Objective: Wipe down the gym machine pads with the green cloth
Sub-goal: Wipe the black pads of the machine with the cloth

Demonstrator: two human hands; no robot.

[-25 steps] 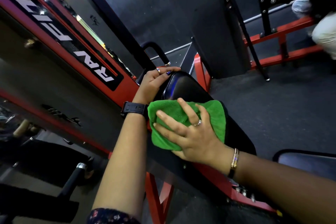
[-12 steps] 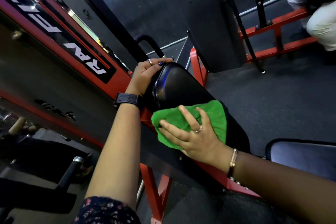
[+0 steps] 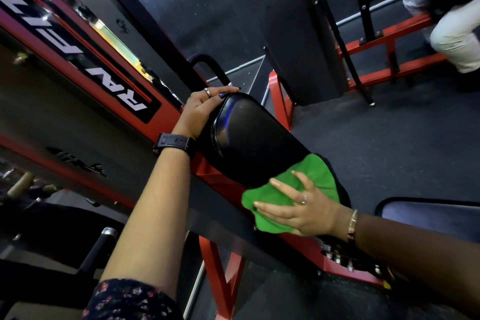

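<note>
A long black padded rest point(image 3: 249, 138) lies on a red machine frame point(image 3: 218, 275) in the middle of the view. My left hand point(image 3: 201, 110) grips the pad's far end, fingers curled over its top edge. The green cloth point(image 3: 288, 195) covers the pad's near end. My right hand point(image 3: 293, 209) presses flat on the cloth with fingers spread. The pad's near end is hidden under the cloth and hand.
A red and black machine panel point(image 3: 85, 60) with white lettering runs along the left. A second black pad point(image 3: 431, 215) sits at the right edge. Another person point(image 3: 452, 21) sits on a red-framed machine at the far right. Dark rubber floor point(image 3: 389, 143) lies between.
My right hand has slid the green cloth down the pad toward me, uncovering more of the black surface. My left hand has kept its hold on the far end.
</note>
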